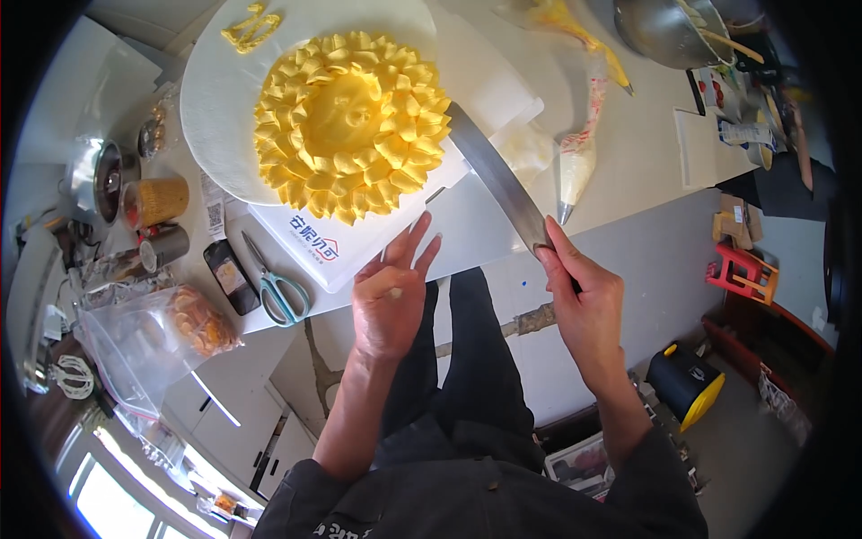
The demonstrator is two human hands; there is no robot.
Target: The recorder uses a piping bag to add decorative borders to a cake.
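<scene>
A round cake [346,117] covered in yellow piped cream petals overlaps the right part of a round white turntable [220,144]. My right hand [584,301] is closed round the near end of a long metal spatula [498,184]. Its blade reaches to the right edge of the cake, where the tip is hidden. My left hand [391,305] is below the cake's near edge, with a dab of cream on it. Between its fingers runs a thin metal tool [435,195], mostly hidden, its kind unclear. Under the cake's near side sits a white printed box or board [310,247].
Teal-handled scissors [284,301] and a phone [231,277] lie left of the box. A bag of dried orange slices [202,319] is at the left edge. Piping bags [577,171] lie to the right, near a metal bowl [660,31]. Yellow cream [251,29] marks the turntable's far side.
</scene>
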